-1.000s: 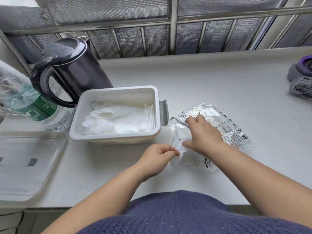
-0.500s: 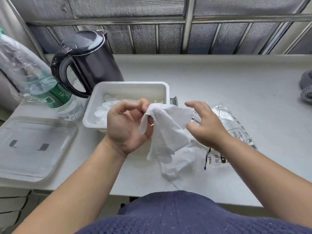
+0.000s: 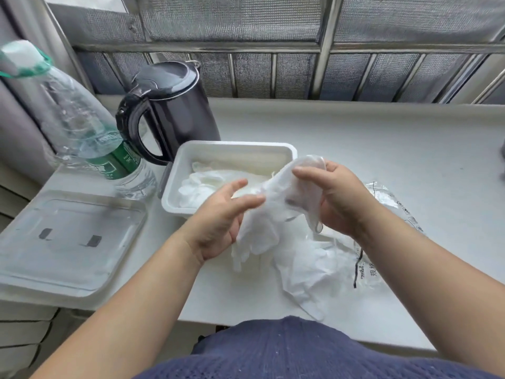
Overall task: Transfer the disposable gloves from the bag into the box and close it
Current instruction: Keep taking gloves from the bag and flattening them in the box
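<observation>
Here the right hand [image 3: 338,198] pinches the gloves [image 3: 273,228] by a cuff just in front of the box [image 3: 237,145]. The left hand [image 3: 218,217], fingers straight and apart, touches them. Trailing ones could snag and drag the bag [image 3: 388,198], right of the box.

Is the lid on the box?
No, the box stands open with gloves inside, and its clear lid lies flat on the counter beside it.
</observation>
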A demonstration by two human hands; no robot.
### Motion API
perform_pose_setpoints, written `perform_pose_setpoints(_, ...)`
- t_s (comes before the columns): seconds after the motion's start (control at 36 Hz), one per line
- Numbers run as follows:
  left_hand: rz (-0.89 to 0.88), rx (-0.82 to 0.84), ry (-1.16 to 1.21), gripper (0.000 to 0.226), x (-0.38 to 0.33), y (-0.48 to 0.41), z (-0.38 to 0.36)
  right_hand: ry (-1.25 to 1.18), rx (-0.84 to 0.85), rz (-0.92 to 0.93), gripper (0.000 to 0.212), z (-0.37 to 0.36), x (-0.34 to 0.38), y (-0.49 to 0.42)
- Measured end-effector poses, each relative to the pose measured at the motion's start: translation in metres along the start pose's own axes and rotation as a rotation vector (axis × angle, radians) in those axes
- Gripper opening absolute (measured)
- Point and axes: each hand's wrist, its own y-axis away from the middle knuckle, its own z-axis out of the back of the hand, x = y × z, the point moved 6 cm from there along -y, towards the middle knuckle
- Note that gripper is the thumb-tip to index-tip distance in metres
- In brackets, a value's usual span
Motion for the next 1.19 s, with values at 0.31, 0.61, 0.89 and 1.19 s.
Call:
perform_pose_setpoints(0.31, 0.012, -0.075, -0.222, 0.037, -0.038, 0.006, 0.056, 0.293, -0.131, 0.161, 0.012, -0.026, 0.015, -0.034)
perform_pose_setpoints(0.61, -0.464, -0.744, -1.338, 0.054, -0.117, 0.004, 0.109, 1.347, -0.417, 0.168, 0.025, -0.032, 0.005, -0.072)
perform_pose_setpoints(0.89, -0.433, -0.025, -1.848, 0.031, -0.066, -0.042, 0.071, 1.819, -0.192, 0.159, 0.03, -0.063, -0.027, -0.091)
perform_pose_setpoints(1.19, 0.098, 0.276, -2.066, 0.056, -0.028, -0.079, 0.082, 1.73, 0.023, -0.461, 0.04, -0.02, -0.085, -0.106)
